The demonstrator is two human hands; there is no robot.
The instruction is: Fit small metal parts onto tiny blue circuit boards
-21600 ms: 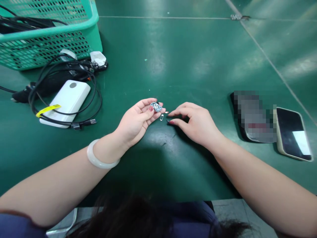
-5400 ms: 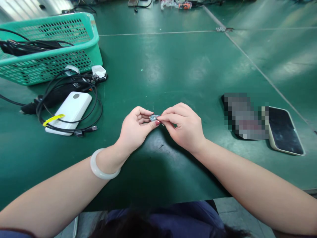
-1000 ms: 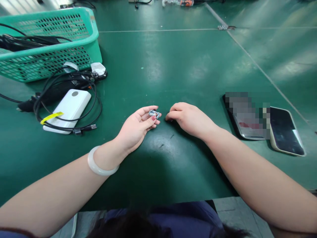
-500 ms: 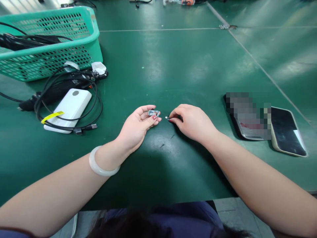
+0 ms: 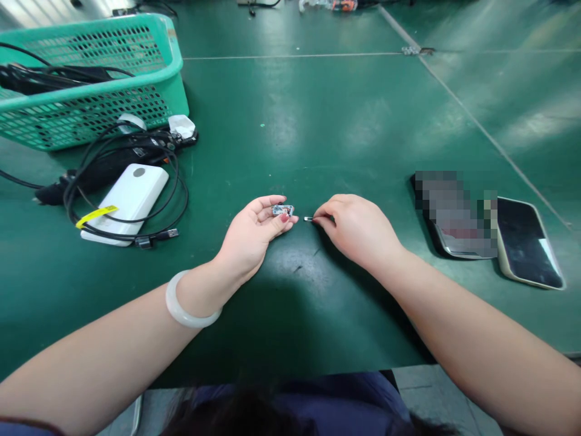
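Note:
My left hand point(image 5: 254, 233) is closed on a small blue-grey rectangular part with fine detail inside point(image 5: 281, 210), held between thumb and fingers. To its right, my right hand point(image 5: 356, 224) pinches a tiny flat piece with a pale outline point(image 5: 308, 218) between thumb and forefinger. That piece points toward the left hand, and a narrow gap separates it from the part there. Both hands are just above the green table point(image 5: 290, 327). The details of either part are too small to make out.
A green plastic basket point(image 5: 177, 66) with black cables stands at the upper left. Before it lie a white power bank point(image 5: 127, 203) and a looped black cable point(image 5: 187, 200). On the right rest a phone point(image 5: 529, 242) and a blurred-out dark object point(image 5: 454, 215).
A second ago the right hand's fingertips were turned down, with no piece visible. Now the tiny pale-outlined piece shows in its pinch. The left hand has kept its grip, barely moving.

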